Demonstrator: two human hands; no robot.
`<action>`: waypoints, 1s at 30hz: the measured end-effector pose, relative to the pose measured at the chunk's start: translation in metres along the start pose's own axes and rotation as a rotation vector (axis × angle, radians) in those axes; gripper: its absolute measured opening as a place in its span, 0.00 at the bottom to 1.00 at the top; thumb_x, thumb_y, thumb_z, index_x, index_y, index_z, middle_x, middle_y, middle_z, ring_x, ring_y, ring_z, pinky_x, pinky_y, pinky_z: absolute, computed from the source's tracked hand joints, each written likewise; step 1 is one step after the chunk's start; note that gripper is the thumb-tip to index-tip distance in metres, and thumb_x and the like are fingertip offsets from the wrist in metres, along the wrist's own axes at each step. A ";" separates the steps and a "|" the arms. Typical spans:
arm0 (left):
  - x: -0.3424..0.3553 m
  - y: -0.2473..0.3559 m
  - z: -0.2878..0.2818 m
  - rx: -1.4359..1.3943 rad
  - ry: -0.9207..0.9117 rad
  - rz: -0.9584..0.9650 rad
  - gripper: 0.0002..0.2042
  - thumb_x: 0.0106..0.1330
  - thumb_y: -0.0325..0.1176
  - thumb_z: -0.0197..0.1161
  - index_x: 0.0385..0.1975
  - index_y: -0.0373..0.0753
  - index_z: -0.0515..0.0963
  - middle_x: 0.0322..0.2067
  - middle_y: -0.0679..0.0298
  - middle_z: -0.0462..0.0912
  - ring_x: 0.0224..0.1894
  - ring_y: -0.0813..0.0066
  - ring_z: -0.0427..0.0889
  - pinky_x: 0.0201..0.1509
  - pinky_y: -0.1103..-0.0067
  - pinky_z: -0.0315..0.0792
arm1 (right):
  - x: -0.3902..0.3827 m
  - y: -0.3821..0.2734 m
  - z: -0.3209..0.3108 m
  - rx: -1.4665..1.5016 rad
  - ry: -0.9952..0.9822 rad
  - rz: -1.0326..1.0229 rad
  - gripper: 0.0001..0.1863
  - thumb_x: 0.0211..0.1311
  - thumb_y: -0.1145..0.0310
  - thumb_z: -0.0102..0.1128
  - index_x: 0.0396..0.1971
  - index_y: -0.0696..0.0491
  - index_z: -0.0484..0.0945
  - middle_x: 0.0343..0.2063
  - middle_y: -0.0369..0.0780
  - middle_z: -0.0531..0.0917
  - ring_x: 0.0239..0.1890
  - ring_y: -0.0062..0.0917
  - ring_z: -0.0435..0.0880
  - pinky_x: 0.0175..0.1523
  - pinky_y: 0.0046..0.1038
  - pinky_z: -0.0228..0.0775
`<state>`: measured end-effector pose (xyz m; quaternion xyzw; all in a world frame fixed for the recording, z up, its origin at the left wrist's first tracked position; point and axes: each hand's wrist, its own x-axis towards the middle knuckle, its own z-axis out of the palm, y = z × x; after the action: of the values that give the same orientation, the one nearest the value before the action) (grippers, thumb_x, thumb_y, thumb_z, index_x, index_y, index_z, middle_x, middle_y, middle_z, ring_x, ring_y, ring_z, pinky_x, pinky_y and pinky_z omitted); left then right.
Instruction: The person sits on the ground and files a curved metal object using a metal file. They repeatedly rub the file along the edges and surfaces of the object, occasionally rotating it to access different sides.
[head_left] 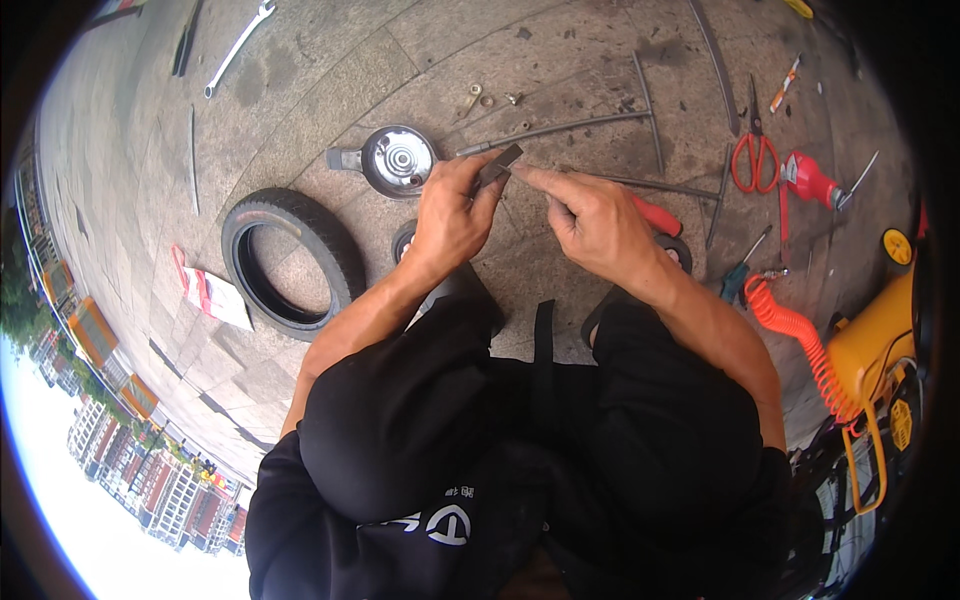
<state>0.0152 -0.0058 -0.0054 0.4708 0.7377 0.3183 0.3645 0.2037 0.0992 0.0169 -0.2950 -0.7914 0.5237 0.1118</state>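
Note:
My left hand (455, 210) pinches a small dark flat strip (508, 157) between thumb and fingers; its exact kind cannot be made out. Close against the strip is the outstretched index finger of my right hand (597, 222), whose other fingers are curled and seem to hold nothing. A round silver drum brake plate (398, 160) with a grey arm lies just beyond my left hand. On the ground to the left rests a black tire (240, 235). Partly hidden behind my right hand is a red handle (657, 214).
Metal T-shaped bars (580, 125) lie ahead, near small nuts and bolts (487, 101). Right: red-handled scissors (756, 160), a red bottle (808, 181), a screwdriver (740, 270), an orange coiled hose (790, 325) and a yellow tank (875, 335). Left: a wrench (238, 50) and a packet (213, 297).

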 end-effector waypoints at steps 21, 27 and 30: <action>0.115 0.055 -0.016 0.098 0.043 0.319 0.12 0.67 0.31 0.66 0.49 0.39 0.83 0.32 0.56 0.84 0.37 0.53 0.79 0.45 0.63 0.72 | 0.062 0.001 -0.076 -0.080 0.313 0.021 0.22 0.63 0.77 0.56 0.57 0.50 0.82 0.38 0.51 0.87 0.37 0.44 0.88 0.45 0.40 0.80; 0.130 0.056 0.003 0.063 0.092 0.263 0.13 0.65 0.29 0.68 0.49 0.38 0.82 0.30 0.57 0.83 0.36 0.55 0.78 0.43 0.64 0.71 | 0.070 0.013 -0.076 -0.028 0.438 -0.052 0.22 0.62 0.77 0.58 0.57 0.51 0.82 0.38 0.50 0.87 0.37 0.44 0.88 0.45 0.39 0.81; 0.132 0.048 0.011 0.055 0.089 0.259 0.13 0.66 0.29 0.67 0.49 0.37 0.82 0.30 0.57 0.83 0.36 0.56 0.78 0.42 0.65 0.71 | 0.070 0.020 -0.076 0.008 0.354 0.042 0.23 0.62 0.78 0.59 0.58 0.50 0.81 0.39 0.51 0.88 0.39 0.44 0.88 0.46 0.40 0.82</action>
<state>0.0083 0.1350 -0.0034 0.5572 0.6946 0.3630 0.2743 0.1917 0.2035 0.0221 -0.3986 -0.7509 0.4689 0.2397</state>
